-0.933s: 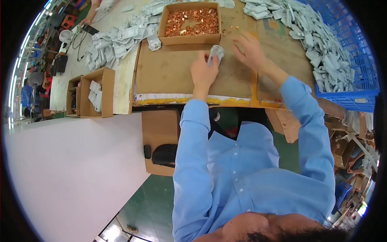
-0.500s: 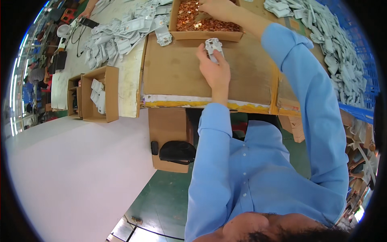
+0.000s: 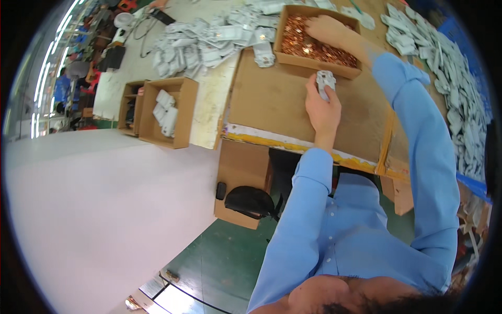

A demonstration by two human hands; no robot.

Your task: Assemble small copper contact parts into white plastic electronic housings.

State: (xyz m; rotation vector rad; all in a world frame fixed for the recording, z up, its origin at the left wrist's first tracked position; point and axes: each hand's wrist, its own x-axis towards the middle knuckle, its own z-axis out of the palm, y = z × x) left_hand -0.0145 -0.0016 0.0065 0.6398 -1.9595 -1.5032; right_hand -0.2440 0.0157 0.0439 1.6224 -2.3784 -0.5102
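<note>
The left hand [image 3: 322, 111] is clamped on a white plastic case [image 3: 325, 82], thumb on its right side; its long axis runs away from the body, far end toward the copper box's near wall. The right hand [image 3: 327, 30], apart from the left, reaches into that cardboard box [image 3: 314, 64], fingers among copper pieces [image 3: 296, 42]; whether they grip any, I cannot tell. The box's near wall stands between the case and the right hand. A cardboard sheet [image 3: 277, 97] spreads left of the left hand, and the table's taped front edge [image 3: 277, 140] passes beneath that wrist. White cases pile up [image 3: 204, 44] farther left and [image 3: 442, 78] right of the right hand.
</note>
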